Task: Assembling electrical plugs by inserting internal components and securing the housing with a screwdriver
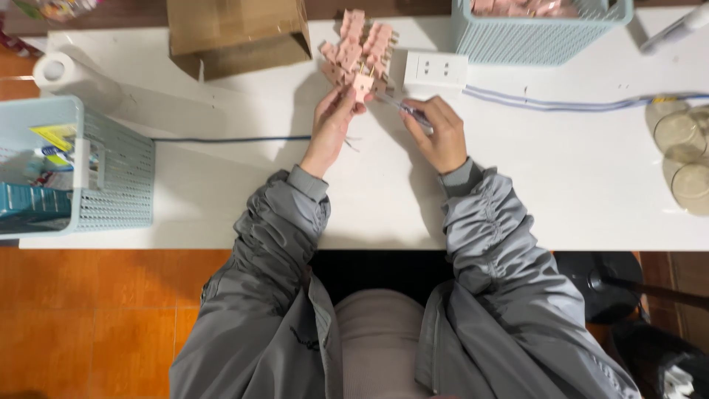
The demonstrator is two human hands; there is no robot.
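My left hand (330,127) holds a small pink plastic block (362,84) up over the white table (561,177). My right hand (437,134) grips a thin screwdriver (402,108) with a clear handle, its tip pointing at the block. Just beyond the block lies a pile of several similar pink blocks (362,46). Grey jacket sleeves cover both my arms.
A white power strip (436,69) with a pale cable (561,103) lies right of the pile. A light blue basket (543,29) holds more pink parts at the back. Another blue basket (111,174) stands left, with a cardboard box (236,33), a paper roll (63,70) and glass jars (683,155).
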